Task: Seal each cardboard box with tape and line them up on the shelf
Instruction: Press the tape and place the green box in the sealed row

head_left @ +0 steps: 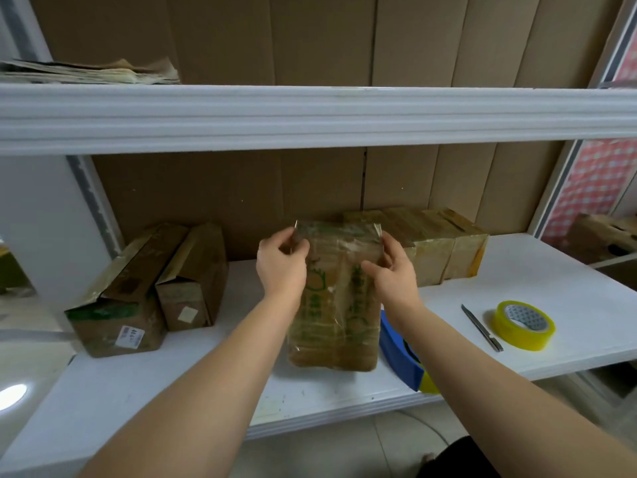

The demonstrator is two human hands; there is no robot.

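Fingers of our left hand and right hand are curling round the far end of the taped cardboard box, gripping both sides. Box is sitting mid-shelf, tape roll and knife lying well right.

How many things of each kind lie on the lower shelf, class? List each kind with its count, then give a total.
Cardboard boxes: 5 (two at the left, one in the hands, two taped at the back right)
Tape rolls: 1, yellow
Knives: 1
Blue and yellow objects: 1, partly hidden
Total: 8
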